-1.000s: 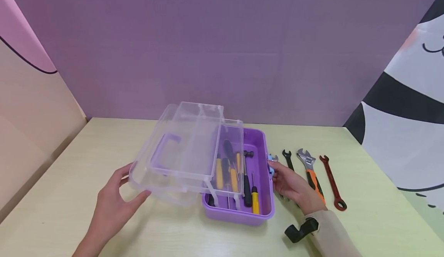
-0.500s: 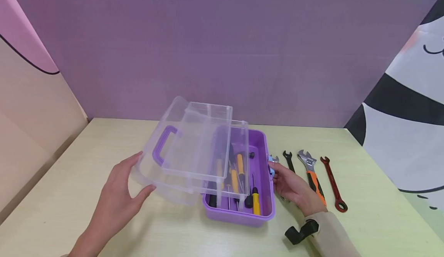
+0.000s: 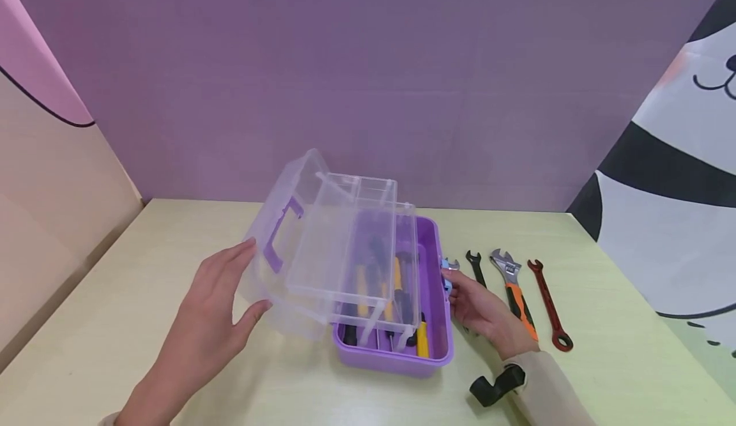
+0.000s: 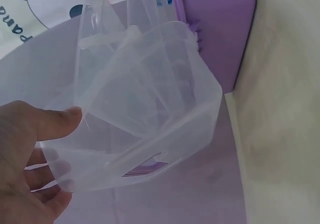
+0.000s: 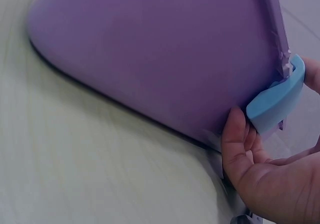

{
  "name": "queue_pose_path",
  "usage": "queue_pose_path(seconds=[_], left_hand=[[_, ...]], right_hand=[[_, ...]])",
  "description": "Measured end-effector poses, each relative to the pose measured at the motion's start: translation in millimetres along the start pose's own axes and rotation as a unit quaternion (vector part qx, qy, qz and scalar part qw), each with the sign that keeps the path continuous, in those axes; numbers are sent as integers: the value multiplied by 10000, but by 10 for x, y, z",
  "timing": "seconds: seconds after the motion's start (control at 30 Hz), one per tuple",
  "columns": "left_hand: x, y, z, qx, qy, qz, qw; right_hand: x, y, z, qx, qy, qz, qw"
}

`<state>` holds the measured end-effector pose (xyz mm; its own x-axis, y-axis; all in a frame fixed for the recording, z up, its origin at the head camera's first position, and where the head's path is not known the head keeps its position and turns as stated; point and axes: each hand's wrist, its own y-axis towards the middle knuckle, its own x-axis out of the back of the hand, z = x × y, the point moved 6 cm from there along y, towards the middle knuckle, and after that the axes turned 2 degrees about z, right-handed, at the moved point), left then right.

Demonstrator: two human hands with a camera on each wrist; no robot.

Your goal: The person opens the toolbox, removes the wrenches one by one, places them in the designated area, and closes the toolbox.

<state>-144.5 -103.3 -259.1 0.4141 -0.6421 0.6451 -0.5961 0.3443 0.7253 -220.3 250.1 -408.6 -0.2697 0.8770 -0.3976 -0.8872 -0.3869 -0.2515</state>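
A purple toolbox (image 3: 397, 365) stands on the table with its clear lid (image 4: 170, 83) raised and tilted to the left. Linked clear trays (image 3: 345, 247) hang over the box on pale arms. My left hand (image 3: 209, 314) holds the lid's edge, thumb on one face and fingers showing through the plastic, near the purple handle (image 3: 271, 253). With my right hand (image 3: 485, 311) I pinch the light-blue latch (image 5: 277, 101) on the box's right side. Several tools lie in the box, including a yellow-handled screwdriver (image 3: 422, 340); the trays partly veil them.
To the right of the box lie a black wrench (image 3: 476, 266), an orange-handled adjustable wrench (image 3: 520, 304) and a red wrench (image 3: 549, 298). The right hand and forearm partly cover the tools nearest the box. A purple wall (image 3: 368, 81) rises behind the table.
My left hand has moved right and slightly up, swinging the lid steeper. The trays have shifted right over the box, covering more of the tools. My right hand stays at the latch.
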Motion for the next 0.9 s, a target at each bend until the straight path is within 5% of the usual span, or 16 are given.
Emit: queue_pose_path(seconds=[0.57, 0.9], left_hand=[[-52, 208, -306, -718, 589, 319, 9952], [-120, 305, -466, -1186, 480, 404, 9910]], right_hand=[[21, 6, -21, 42, -42, -198, 9998], [11, 9, -20, 67, -160, -245, 9995]])
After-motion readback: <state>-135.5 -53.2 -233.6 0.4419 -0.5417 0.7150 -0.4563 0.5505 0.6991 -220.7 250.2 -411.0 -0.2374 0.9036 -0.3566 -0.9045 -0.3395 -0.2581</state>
